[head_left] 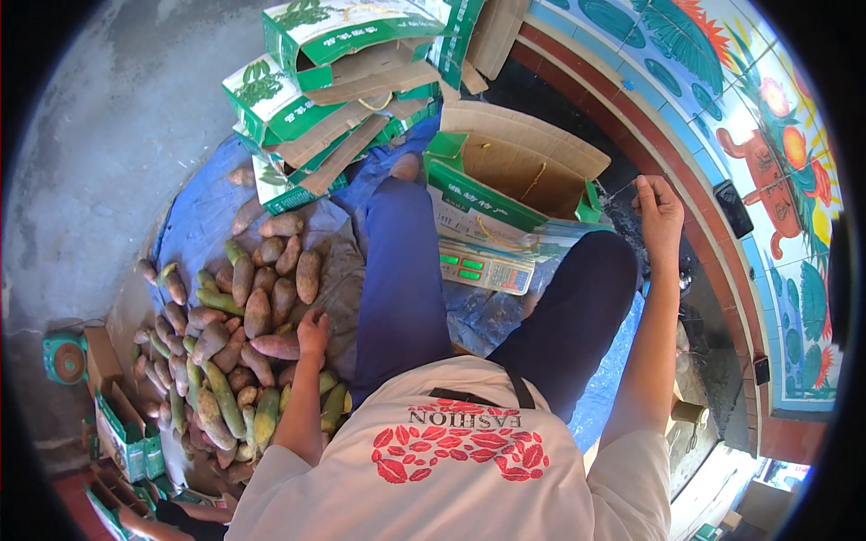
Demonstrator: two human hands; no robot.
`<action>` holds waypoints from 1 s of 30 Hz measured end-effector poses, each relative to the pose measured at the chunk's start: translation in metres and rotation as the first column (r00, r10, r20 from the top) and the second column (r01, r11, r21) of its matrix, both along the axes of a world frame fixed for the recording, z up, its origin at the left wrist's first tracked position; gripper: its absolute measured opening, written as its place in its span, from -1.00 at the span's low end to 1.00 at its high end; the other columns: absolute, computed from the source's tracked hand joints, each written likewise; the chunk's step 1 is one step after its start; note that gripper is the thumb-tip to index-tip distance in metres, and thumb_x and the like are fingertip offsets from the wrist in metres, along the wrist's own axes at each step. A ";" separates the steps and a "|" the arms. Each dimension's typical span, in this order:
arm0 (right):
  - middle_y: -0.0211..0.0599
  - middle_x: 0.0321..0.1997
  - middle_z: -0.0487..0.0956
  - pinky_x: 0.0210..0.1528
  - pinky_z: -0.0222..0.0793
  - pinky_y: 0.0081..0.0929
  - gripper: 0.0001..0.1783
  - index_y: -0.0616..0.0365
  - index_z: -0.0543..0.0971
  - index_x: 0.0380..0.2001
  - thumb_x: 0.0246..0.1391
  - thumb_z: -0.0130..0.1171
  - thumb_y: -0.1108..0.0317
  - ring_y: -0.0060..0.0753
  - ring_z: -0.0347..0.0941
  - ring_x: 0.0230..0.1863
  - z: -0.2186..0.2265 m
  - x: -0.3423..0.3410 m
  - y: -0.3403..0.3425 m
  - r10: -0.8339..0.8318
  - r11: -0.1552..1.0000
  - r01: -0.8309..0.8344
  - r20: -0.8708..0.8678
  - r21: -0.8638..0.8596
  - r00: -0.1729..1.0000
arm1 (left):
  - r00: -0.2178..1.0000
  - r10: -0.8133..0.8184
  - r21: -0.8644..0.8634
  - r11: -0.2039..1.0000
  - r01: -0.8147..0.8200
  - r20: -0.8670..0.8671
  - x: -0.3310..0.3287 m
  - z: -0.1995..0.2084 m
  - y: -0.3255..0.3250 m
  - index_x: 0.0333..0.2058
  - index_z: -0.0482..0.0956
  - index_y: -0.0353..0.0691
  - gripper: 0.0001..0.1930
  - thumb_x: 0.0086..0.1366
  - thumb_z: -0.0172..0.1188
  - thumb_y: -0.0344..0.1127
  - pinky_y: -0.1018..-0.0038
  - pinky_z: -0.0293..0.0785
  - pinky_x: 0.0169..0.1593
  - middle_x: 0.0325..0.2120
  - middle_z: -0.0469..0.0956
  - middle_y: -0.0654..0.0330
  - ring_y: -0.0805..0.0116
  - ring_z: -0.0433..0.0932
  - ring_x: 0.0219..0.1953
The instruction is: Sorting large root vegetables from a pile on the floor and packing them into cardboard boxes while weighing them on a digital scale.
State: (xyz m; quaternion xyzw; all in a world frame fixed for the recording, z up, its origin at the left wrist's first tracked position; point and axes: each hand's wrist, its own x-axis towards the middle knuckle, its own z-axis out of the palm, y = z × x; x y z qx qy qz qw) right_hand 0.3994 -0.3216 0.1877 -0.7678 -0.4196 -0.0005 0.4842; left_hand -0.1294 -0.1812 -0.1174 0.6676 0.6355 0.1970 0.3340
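My left hand (313, 334) is at the right side of a heap of long, tapered roots, some reddish-brown and some green. Its fingers close on the end of a reddish root (274, 345), partly covering it. My right hand (661, 206) is raised beside an open green and white carton (492, 209), apart from it. Thumb and fingertips are pressed together there; whatever they may hold is too small to make out. The carton has a brown inside and yellow cord handles, and sits on a digital scale (487, 270) with green displays between my knees.
Several green and white cartons (338, 99) are stacked ahead on a blue sheet (194, 203). A tiled ledge (722, 257) with a dark phone (732, 208) curves along the right. Another person's arm (149, 525) shows at lower left, near more cartons (126, 437).
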 end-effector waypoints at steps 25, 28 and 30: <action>-0.10 -0.45 0.53 -0.30 0.36 -0.20 -0.85 0.19 0.53 -0.50 -0.03 0.12 0.33 -0.02 0.46 -0.36 -0.077 -0.023 0.087 0.122 0.992 -0.116 0.178 -0.048 0.976 | 0.819 -0.434 0.395 0.874 0.283 0.374 0.165 0.223 0.086 -0.15 0.48 -0.33 -0.78 0.21 0.06 -0.47 0.48 0.33 0.01 -0.21 0.52 0.14 0.37 0.46 -0.11; -0.12 -0.42 0.54 -0.28 0.37 -0.21 -0.88 0.18 0.53 -0.51 -0.06 0.12 0.35 -0.04 0.47 -0.32 -0.080 -0.021 0.107 0.132 0.991 -0.124 0.251 -0.045 0.959 | 0.821 -0.497 0.432 0.829 0.355 0.280 0.182 0.229 0.092 -0.19 0.49 -0.31 -0.80 0.19 0.07 -0.49 0.45 0.31 0.04 -0.19 0.51 0.11 0.31 0.46 -0.09; -0.14 -0.37 0.54 -0.24 0.36 -0.22 -0.88 0.17 0.54 -0.48 -0.08 0.13 0.36 -0.07 0.46 -0.27 -0.079 -0.017 0.118 0.127 0.991 -0.106 0.287 -0.087 0.949 | 0.798 -0.526 0.424 0.820 0.384 0.295 0.197 0.238 0.088 -0.23 0.51 -0.31 -0.82 0.17 0.08 -0.50 0.43 0.29 0.06 -0.18 0.52 0.08 0.28 0.46 -0.06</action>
